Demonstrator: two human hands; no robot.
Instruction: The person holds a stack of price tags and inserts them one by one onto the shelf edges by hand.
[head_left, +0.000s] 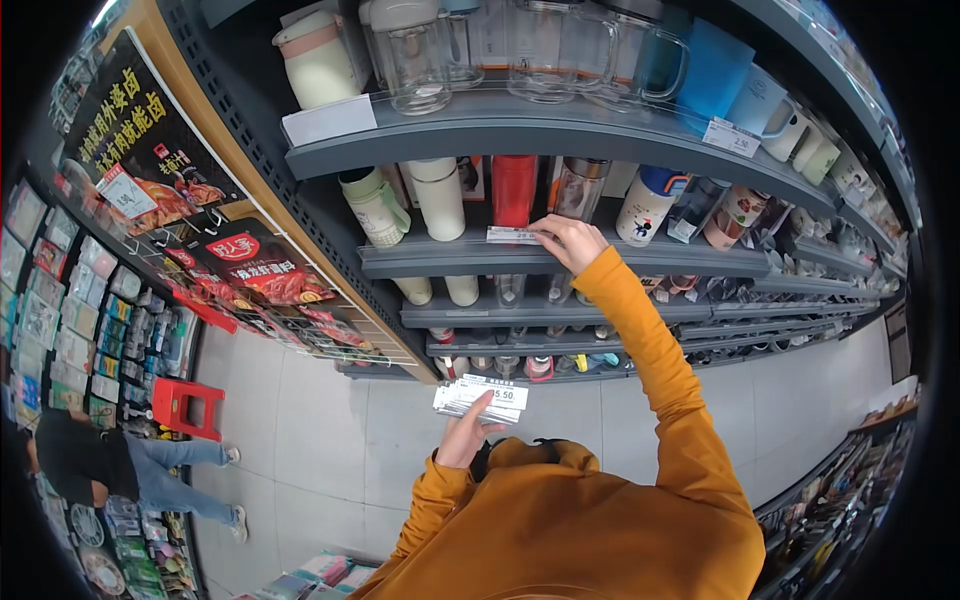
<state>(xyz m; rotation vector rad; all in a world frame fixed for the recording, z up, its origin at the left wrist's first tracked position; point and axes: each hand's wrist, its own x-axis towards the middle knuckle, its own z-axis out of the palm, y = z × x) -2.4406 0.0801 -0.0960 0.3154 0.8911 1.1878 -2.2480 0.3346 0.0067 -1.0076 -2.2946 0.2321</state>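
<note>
My left hand [464,438] is closed on a stack of printed price tags [460,396], thumb across the top one, low in front of my body. Stretched out to the shelf edge [640,262], my right hand [572,243] pinches the right end of a single price tag [508,235]. That tag lies along the edge in front of a red tumbler [514,192]. Left of the tumbler are a white bottle [437,200] and a pale green cup [375,208]. A clear bottle with a metallic lid [580,188] stands behind my right hand.
Glass mugs [418,60] and a blue pitcher [712,75] fill the shelf above. Food packets [260,260] hang on a side rack at left. A red stool [188,408] and another person [130,465] are farther left on the tiled floor.
</note>
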